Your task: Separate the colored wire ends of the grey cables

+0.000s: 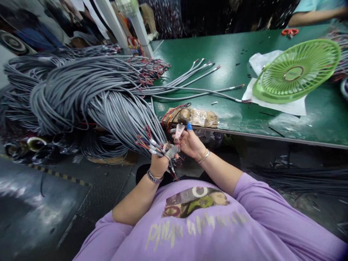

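My left hand (160, 164) is closed around the stripped ends of several grey cables (130, 112), which fan out past its fingers with red, blue and orange wires. Grey tape wraps its thumb, and a metal watch band circles the wrist. Facing it, my right hand (193, 145) has its fingers curled at thin wire ends (179, 145) beside the left thumb; the exact grip is partly hidden. One of its digits wears a blue cover, and another has a pale wrapping. The cables run from my left hand up into a thick bundle on the left.
Several loose grey cables (195, 88) lie across the green table (225, 47). By its front edge sits a taped brown block (201, 117) with wires. A green fan (296, 72) and orange-handled scissors (289, 32) are at right. Another person's arm (315, 17) shows at top right.
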The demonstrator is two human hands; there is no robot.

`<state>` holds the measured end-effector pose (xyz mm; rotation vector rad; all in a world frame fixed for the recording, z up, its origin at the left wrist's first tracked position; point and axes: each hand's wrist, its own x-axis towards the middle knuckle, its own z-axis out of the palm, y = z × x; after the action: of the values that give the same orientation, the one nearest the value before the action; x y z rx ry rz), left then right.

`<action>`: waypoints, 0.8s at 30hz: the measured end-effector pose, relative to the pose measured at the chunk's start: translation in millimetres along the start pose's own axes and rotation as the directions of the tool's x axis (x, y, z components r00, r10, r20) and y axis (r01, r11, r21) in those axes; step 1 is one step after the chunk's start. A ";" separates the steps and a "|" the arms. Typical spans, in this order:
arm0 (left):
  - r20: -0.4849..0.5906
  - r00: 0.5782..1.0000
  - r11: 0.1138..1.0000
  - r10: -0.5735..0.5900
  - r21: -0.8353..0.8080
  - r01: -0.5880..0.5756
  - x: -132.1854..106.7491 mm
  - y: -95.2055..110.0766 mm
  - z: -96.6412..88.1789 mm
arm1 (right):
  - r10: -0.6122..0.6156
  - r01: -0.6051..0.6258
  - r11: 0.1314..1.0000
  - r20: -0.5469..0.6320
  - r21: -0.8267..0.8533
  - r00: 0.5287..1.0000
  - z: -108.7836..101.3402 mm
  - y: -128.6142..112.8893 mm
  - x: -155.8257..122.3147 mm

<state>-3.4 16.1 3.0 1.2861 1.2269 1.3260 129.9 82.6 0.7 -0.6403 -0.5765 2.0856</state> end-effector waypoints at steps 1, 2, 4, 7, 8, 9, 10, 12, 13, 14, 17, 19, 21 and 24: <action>-0.016 1.000 1.000 0.008 -0.001 -0.008 -1.3 -0.5 0.5 | -0.015 0.015 1.000 0.002 -0.006 1.000 0.1 -0.7 -1.4; -0.035 0.999 1.000 0.017 -0.004 -0.017 -2.1 -0.8 1.3 | -0.038 0.038 0.999 0.000 -0.012 0.999 0.4 -1.1 -2.5; -0.073 0.997 1.000 0.029 -0.008 -0.030 -2.5 -0.9 3.0 | -0.095 0.095 0.995 -0.013 -0.034 0.995 0.8 -0.6 -3.6; -0.114 0.993 1.000 0.011 -0.022 -0.013 -0.4 0.1 5.1 | -0.169 0.165 0.982 -0.034 -0.096 0.985 -1.4 3.8 -1.8; -0.120 0.993 0.999 -0.001 -0.032 -0.003 0.7 0.5 5.5 | -0.200 0.194 0.973 -0.042 -0.125 0.979 -3.0 5.8 -0.3; -0.122 0.993 0.999 -0.009 -0.043 0.004 1.8 0.6 5.7 | -0.233 0.223 0.962 -0.049 -0.155 0.971 -4.7 7.8 1.4; -0.120 0.993 0.999 -0.013 -0.053 0.006 2.8 0.6 5.8 | -0.259 0.246 0.952 -0.053 -0.182 0.964 -6.3 9.5 3.4; -0.115 0.993 0.998 -0.010 -0.057 0.004 4.2 -0.2 5.7 | -0.266 0.251 0.947 -0.053 -0.202 0.962 -8.4 11.4 7.3; -0.112 0.994 0.999 -0.009 -0.052 0.003 4.6 -0.9 5.6 | -0.242 0.229 0.955 -0.049 -0.186 0.969 -8.4 11.5 9.1; -0.110 0.994 0.999 -0.008 -0.045 0.003 4.9 -1.8 5.5 | -0.207 0.198 0.968 -0.044 -0.152 0.977 -7.7 11.0 10.7; -0.113 0.993 1.000 -0.018 -0.023 0.016 4.7 -4.5 5.5 | -0.122 0.122 0.993 -0.051 0.001 0.991 -2.5 8.4 14.3; -0.116 0.993 1.000 -0.023 -0.009 0.022 4.5 -5.9 5.4 | -0.105 0.112 0.990 -0.082 0.091 0.991 1.5 7.2 15.9; -0.111 0.994 1.000 -0.013 0.011 0.015 4.4 -7.1 5.0 | -0.102 0.118 0.982 -0.111 0.145 0.989 3.9 7.3 16.8; -0.091 0.996 1.000 0.005 0.031 -0.002 4.6 -8.1 3.8 | -0.087 0.104 0.980 -0.104 0.172 0.991 3.6 8.3 16.3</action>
<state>-0.2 21.9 -4.6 1.2616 1.3133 1.3862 114.5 91.2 -5.3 -0.5947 -0.3548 1.9777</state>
